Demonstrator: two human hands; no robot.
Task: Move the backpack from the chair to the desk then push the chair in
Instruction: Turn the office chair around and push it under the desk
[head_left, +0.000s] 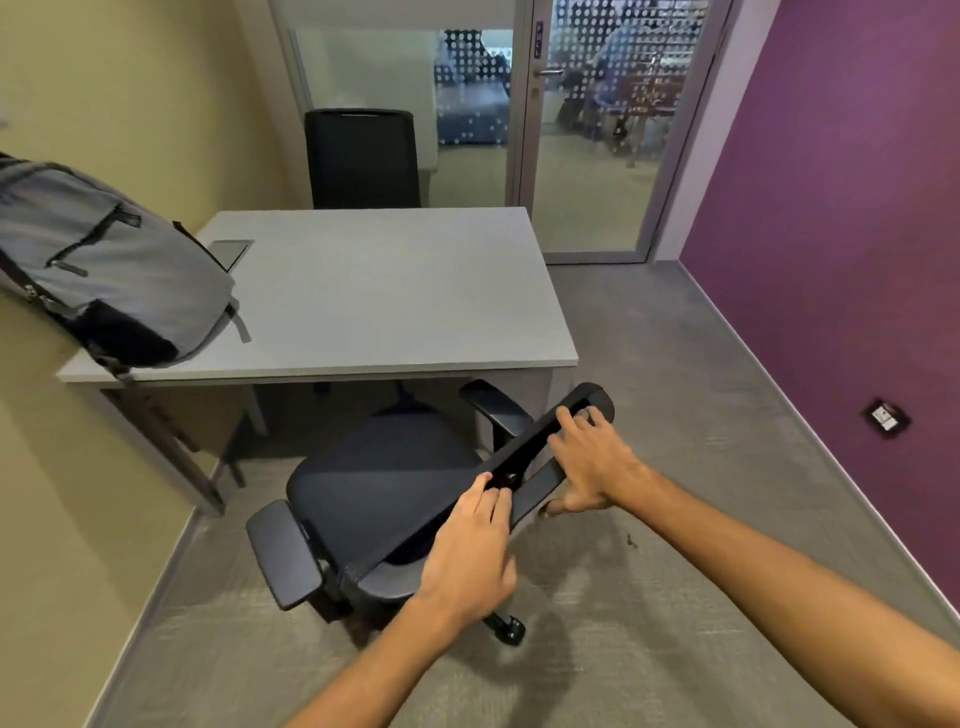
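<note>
Both hands grip the chair (374, 483) backrest; backpack (104, 265) cut off on desk (395, 291).

A grey desk (395, 291) is seen beyond the left hand (470, 561), and a grey backpack (109, 270) is propped on its far-left corner.

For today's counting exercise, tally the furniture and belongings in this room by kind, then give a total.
Office chairs: 2, the near chair with the left hand and right hand on its backrest, and the far chair behind the desk.
Desks: 1, grey desk.
Backpacks: 1, grey backpack.
Total: 4
</note>
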